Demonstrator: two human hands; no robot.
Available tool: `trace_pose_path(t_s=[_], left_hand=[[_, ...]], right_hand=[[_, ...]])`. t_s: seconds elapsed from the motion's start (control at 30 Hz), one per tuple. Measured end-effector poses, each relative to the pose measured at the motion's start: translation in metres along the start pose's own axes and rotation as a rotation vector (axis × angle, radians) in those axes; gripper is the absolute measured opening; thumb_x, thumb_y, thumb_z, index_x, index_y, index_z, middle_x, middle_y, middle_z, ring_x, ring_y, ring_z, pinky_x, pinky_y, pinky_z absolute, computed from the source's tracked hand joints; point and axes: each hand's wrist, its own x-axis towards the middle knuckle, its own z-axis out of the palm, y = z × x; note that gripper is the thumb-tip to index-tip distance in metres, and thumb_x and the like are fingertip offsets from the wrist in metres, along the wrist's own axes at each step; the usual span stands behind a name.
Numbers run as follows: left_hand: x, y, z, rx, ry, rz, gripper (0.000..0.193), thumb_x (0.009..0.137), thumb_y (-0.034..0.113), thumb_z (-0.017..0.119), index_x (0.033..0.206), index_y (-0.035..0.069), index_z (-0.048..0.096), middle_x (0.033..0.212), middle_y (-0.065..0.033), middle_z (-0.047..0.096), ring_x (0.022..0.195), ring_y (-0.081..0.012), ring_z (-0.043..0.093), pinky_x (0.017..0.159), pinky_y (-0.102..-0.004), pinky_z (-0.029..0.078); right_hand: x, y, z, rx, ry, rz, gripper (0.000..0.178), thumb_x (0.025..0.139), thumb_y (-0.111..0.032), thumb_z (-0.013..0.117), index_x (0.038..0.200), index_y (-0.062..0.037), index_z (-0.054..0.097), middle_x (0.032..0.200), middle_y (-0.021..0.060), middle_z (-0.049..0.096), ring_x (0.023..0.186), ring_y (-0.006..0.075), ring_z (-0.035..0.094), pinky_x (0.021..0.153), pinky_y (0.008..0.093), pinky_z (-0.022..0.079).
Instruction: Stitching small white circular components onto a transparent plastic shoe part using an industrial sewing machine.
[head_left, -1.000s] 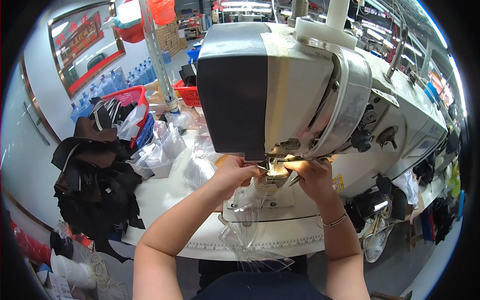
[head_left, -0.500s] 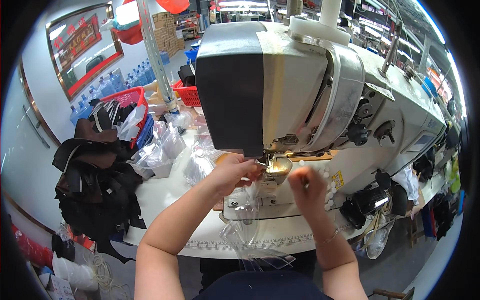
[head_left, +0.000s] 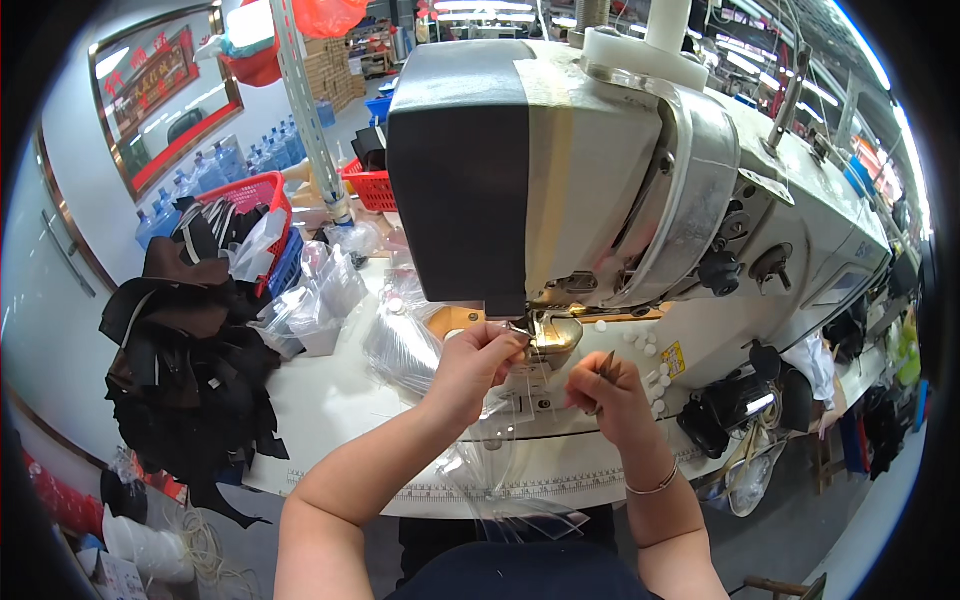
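A large sewing machine (head_left: 600, 180) with a dark front cover fills the middle. Close to its lit needle area (head_left: 552, 335), my left hand (head_left: 478, 362) is closed in a pinch on a clear plastic piece (head_left: 492, 428). The plastic hangs down over the table's front edge; the part at my fingertips is mostly hidden. My right hand (head_left: 610, 395) is closed round a small dark pointed tool (head_left: 608, 366), just right of the needle area and apart from the plastic. Its fingers cover most of the tool, so its kind is unclear.
Several white round discs (head_left: 652, 372) lie right of the needle area. More clear plastic pieces (head_left: 400, 335) lie at left. A heap of black scraps (head_left: 190, 350) hangs over the table's left side, before a red basket (head_left: 250, 190). A black device (head_left: 725, 412) sits at right.
My right hand has moved down a little, away from the needle area, and the dark tool now shows in it. The left hand remains by the needle, slightly lower.
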Motion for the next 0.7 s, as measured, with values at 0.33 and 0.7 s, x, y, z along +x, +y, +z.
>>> trace_pose_path(t_s=[0.33, 0.7], left_hand=[[-0.021, 0.001, 0.003, 0.156, -0.081, -0.122, 0.028, 0.08, 0.026, 0.066, 0.065, 0.006, 0.052, 0.061, -0.0018, 0.055, 0.049, -0.0064, 0.045, 0.045, -0.0197, 0.033], [0.022, 0.044, -0.01, 0.8, -0.202, 0.289, 0.04, 0.068, 0.01, 0.072, 0.103, -0.001, 0.056, 0.101, -0.009, 0.058, 0.096, -0.0157, 0.054, 0.082, -0.0285, 0.043]], right_hand=[[0.036, -0.007, -0.032, 0.12, 0.01, 0.067, 0.02, 0.08, -0.016, 0.06, 0.062, -0.0109, 0.053, 0.058, -0.0007, 0.055, 0.046, 0.0046, 0.047, 0.043, 0.0177, 0.034], [0.049, -0.012, -0.04, 0.063, 0.076, -0.003, 0.015, 0.081, -0.014, 0.058, 0.071, -0.0037, 0.055, 0.066, 0.0023, 0.056, 0.05, 0.0056, 0.046, 0.044, 0.0185, 0.033]])
